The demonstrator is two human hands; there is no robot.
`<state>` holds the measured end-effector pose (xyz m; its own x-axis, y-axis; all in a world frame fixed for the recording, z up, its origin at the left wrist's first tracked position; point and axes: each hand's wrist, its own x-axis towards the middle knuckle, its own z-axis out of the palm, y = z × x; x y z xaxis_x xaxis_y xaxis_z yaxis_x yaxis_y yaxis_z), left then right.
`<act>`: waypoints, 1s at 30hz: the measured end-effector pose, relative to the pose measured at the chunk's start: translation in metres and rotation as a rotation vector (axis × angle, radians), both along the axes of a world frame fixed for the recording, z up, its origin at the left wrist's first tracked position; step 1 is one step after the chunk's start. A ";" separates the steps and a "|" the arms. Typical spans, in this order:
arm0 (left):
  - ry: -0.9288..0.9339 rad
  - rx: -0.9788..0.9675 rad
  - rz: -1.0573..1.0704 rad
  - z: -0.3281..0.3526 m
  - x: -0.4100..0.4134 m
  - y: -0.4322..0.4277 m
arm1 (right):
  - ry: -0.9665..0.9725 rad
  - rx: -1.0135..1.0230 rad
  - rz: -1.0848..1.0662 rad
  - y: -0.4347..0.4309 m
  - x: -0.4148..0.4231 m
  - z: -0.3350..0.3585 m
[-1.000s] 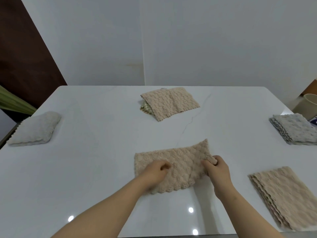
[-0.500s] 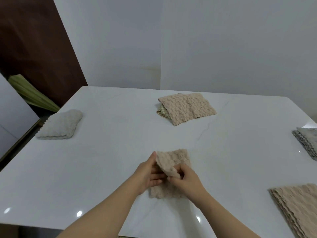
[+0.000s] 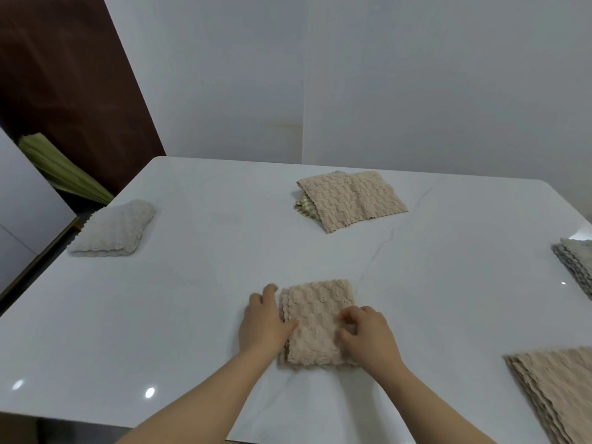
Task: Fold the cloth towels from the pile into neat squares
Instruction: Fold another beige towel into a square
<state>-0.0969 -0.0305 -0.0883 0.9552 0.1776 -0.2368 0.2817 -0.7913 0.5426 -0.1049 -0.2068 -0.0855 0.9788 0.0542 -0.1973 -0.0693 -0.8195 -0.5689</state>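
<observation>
Squaring folded towel (image 3: 317, 306): my left hand (image 3: 266, 322) flat against edge, right hand (image 3: 368, 338) curled on top, grip unclear; next, press crease.

no legible text, no labels, no brands, no numbers

Home-like room — white marble-look table (image 3: 192, 283), pale walls (image 3: 416, 91), dark wood panel (image 3: 64, 91)
</observation>
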 end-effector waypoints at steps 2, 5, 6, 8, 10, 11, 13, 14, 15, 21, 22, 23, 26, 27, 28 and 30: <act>-0.171 0.151 -0.156 0.003 -0.001 -0.005 | -0.111 -0.053 0.000 0.001 -0.002 0.004; -0.063 0.223 -0.397 0.000 -0.001 -0.014 | -0.106 -0.182 0.130 0.003 0.001 0.003; 0.009 0.254 -0.421 -0.003 -0.001 -0.015 | -0.024 -0.225 0.165 0.003 0.002 0.002; 0.089 0.332 -0.422 -0.010 -0.002 -0.012 | 0.118 -0.275 0.186 0.001 0.004 -0.003; 0.109 0.377 -0.405 -0.012 -0.003 -0.011 | 0.191 -0.302 0.187 -0.001 0.005 -0.008; 0.107 0.384 -0.398 -0.012 -0.002 -0.011 | 0.214 -0.316 0.188 -0.001 0.005 -0.011; 0.105 0.359 -0.380 -0.012 0.001 -0.014 | 0.237 -0.338 0.188 0.000 0.006 -0.014; 0.110 0.315 -0.359 -0.011 0.002 -0.015 | 0.237 -0.350 0.192 0.001 0.007 -0.015; 0.120 0.260 -0.330 -0.010 0.003 -0.017 | 0.235 -0.361 0.196 0.002 0.007 -0.016; 0.186 -0.022 -0.031 -0.010 0.012 -0.024 | 0.127 -0.401 0.131 0.005 0.005 -0.015; 0.197 -0.073 0.004 -0.010 0.015 -0.025 | 0.097 -0.406 0.111 0.006 0.005 -0.014; 0.201 -0.114 0.025 -0.009 0.018 -0.024 | 0.086 -0.395 0.088 0.007 0.007 -0.013; 0.238 -0.227 0.092 -0.006 0.027 -0.021 | 0.159 -0.234 -0.022 0.012 0.010 -0.011; 0.263 -0.272 0.116 -0.005 0.030 -0.021 | 0.191 -0.178 -0.072 0.013 0.011 -0.011; 0.284 -0.319 0.135 -0.005 0.033 -0.018 | 0.220 -0.119 -0.135 0.014 0.012 -0.010; 0.329 -0.443 0.173 -0.003 0.040 -0.014 | 0.260 0.018 -0.273 0.015 0.016 -0.009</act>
<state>-0.0569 -0.0440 -0.0918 0.7844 0.1411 -0.6040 0.5970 -0.4362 0.6733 -0.0887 -0.1913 -0.0942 0.8753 -0.1955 -0.4423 -0.4273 -0.7408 -0.5182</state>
